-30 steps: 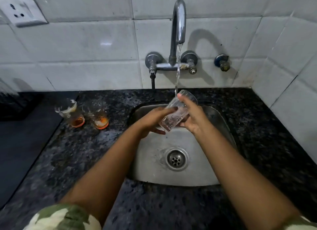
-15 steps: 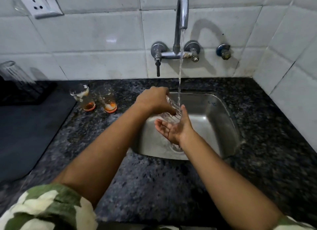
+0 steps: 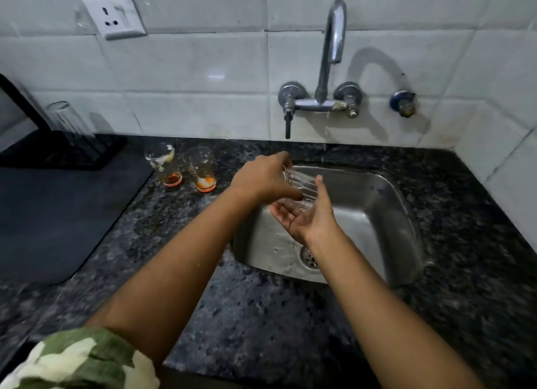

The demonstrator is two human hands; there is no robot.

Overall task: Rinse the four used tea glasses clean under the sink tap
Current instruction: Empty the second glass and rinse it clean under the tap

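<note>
A clear ribbed tea glass lies tilted on its side over the left part of the steel sink. My left hand grips it from above. My right hand is palm-up beneath the glass with fingers spread, touching its underside. The chrome tap stands on the wall behind; no stream shows from its spout, only drips under the mixer body. Two used glasses with orange tea dregs stand on the counter left of the sink. One clean glass sits upside down on a black rack.
The black rack and a dark mat lie at the left. Speckled black granite counter surrounds the sink. The drain is partly behind my right wrist. A wall socket and a separate valve are on the tiles.
The water stream from the tap has stopped. The glass moved left and lower, from under the spout to the sink's left side. My right hand opened beneath it.
</note>
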